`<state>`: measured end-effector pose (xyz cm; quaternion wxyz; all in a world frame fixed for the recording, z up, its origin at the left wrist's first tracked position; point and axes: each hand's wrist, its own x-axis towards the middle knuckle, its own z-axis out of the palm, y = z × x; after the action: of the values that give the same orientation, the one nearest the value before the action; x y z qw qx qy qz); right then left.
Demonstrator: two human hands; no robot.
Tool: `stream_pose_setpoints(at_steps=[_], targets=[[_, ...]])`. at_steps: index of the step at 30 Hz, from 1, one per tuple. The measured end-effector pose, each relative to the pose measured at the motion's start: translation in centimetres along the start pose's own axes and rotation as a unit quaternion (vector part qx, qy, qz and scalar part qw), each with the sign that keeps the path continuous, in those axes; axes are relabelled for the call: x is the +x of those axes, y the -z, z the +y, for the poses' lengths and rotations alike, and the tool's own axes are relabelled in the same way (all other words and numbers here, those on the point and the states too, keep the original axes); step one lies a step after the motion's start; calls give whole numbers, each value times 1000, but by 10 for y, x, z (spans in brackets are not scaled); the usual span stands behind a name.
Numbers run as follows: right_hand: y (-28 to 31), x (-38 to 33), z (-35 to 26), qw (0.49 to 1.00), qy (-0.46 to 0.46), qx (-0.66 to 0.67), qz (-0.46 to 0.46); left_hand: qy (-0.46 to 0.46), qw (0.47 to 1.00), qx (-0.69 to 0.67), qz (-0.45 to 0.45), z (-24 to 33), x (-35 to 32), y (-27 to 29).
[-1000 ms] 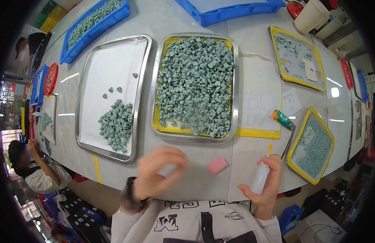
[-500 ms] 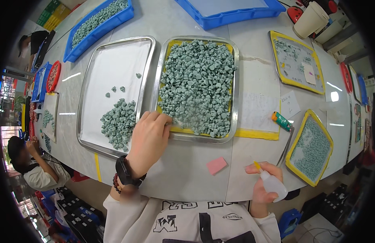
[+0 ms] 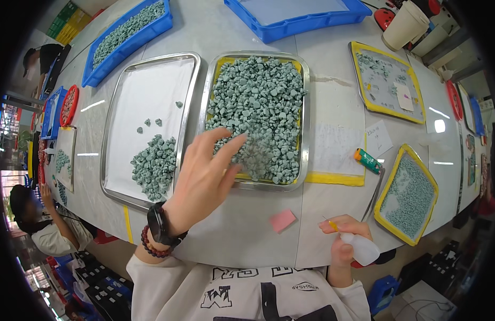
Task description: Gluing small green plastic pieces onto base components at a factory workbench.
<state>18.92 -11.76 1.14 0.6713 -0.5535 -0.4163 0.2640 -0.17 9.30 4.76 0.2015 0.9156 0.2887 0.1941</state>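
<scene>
My left hand (image 3: 207, 168) reaches over the near left edge of a metal tray (image 3: 307, 80) full of small green stones (image 3: 253, 101). Its fingers are apart, with nothing visible between them, though the undersides of the fingertips are hidden. Left of it, a second metal tray (image 3: 151, 85) has a white lining, with a heap of the same stones (image 3: 155, 168) in its near right corner and a few loose ones farther back. Low on the right, my right hand (image 3: 346, 235) is closed round a white squeeze bottle (image 3: 365, 250) with a yellow, needle-like tip.
A pink pad (image 3: 283, 220) lies near the table's front edge. Tweezers (image 3: 373, 198), a green and orange lighter (image 3: 368, 160) and two yellow-edged trays (image 3: 384, 206) (image 3: 360, 59) are on the right. Blue bins (image 3: 127, 43) stand at the back. Another person (image 3: 49, 224) sits at the left.
My left hand has lifted from the tray's near corner and its fingers have spread, reaching farther over the stones. The right hand still holds the bottle, its tip turned more to the left.
</scene>
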Motion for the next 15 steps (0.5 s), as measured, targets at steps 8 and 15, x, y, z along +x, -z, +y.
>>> stream_pose_setpoints(at_steps=[8,15], targets=[[-4,-7,7,998,22,1,63,-63,988,140,-29,-30,71,-45],[-1,-12,0,995,1,-49,87,-22,991,103,-84,-18,33,-35]])
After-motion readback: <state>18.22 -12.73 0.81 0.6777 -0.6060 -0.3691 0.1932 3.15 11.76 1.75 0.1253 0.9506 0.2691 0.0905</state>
